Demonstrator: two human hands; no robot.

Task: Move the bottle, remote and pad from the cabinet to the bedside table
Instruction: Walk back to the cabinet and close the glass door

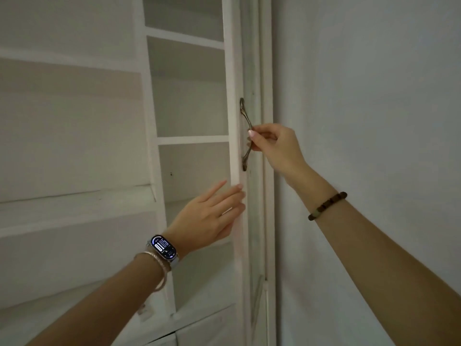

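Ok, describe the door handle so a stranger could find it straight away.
Start at the tall white cabinet with open shelves, then go to its door, seen edge-on at the right of the shelves. On that door is the handle, a slim curved bar set upright, pinched by the right hand. It is the only dark metal piece on all that white wood.

Matt white paint, scuffed in places, is shown on the cabinet (189, 140) shelves and door (234, 96); the handle (245, 116) is rendered in dull tarnished metal; the watch (163, 246) face is glossy; the bracelet (328, 204) is formed of dark wood-like beads
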